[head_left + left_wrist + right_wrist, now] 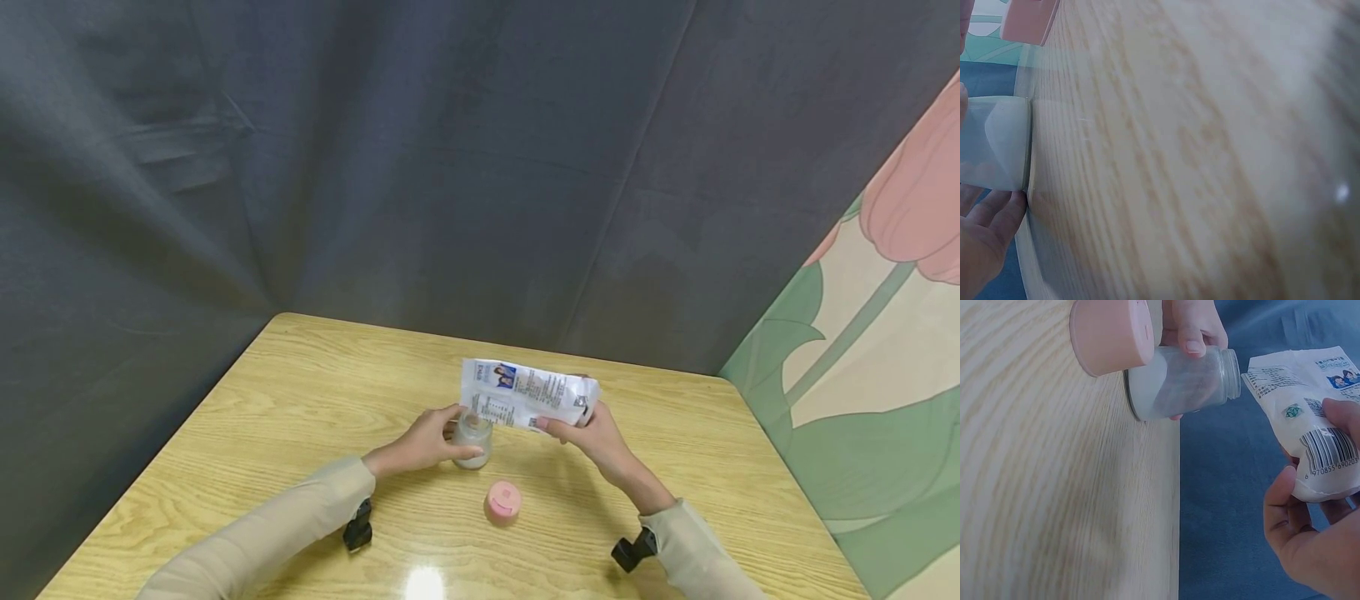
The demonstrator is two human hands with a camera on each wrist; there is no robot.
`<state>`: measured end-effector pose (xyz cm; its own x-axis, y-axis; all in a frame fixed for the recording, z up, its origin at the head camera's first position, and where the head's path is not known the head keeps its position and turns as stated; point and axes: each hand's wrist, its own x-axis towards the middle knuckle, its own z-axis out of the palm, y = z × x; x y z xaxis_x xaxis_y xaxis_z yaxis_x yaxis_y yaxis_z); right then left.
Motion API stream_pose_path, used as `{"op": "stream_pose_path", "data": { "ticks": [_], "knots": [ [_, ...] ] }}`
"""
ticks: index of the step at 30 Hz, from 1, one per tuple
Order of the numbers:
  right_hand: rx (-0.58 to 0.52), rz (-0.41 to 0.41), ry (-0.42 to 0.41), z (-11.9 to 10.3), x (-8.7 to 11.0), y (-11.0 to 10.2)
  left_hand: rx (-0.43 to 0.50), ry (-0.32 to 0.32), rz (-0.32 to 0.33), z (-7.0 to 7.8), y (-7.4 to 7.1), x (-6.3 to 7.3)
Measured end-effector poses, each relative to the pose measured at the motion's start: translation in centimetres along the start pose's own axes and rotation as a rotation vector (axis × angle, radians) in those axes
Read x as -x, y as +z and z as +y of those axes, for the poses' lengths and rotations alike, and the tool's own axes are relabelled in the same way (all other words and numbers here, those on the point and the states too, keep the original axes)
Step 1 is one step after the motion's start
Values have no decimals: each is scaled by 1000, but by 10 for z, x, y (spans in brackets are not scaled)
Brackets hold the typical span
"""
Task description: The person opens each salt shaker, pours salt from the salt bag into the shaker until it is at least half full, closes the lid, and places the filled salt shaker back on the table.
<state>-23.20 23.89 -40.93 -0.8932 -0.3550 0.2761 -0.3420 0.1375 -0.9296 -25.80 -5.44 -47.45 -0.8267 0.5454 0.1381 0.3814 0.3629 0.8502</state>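
Beige sleeves (258,525) lie closest, over the wooden table (352,375); the left hand (426,442) curls round a glass jar (479,438) that stands upright with something white (1146,384) inside, while the right hand (597,439) grips a white printed packet (534,393), thumb on top, its free end just above the jar's mouth, and a pink lid (503,501) sits near the jar

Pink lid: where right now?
In the head view, the pink lid sits on the table, nearer the camera than the glass jar, slightly right.
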Motion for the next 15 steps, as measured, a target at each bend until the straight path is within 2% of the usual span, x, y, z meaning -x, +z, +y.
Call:
{"op": "stream_pose_path", "data": {
  "ticks": [15],
  "knots": [
    [13,-9,14,-4,1,0,12,17,1,-1,0,-1]
  ]
}}
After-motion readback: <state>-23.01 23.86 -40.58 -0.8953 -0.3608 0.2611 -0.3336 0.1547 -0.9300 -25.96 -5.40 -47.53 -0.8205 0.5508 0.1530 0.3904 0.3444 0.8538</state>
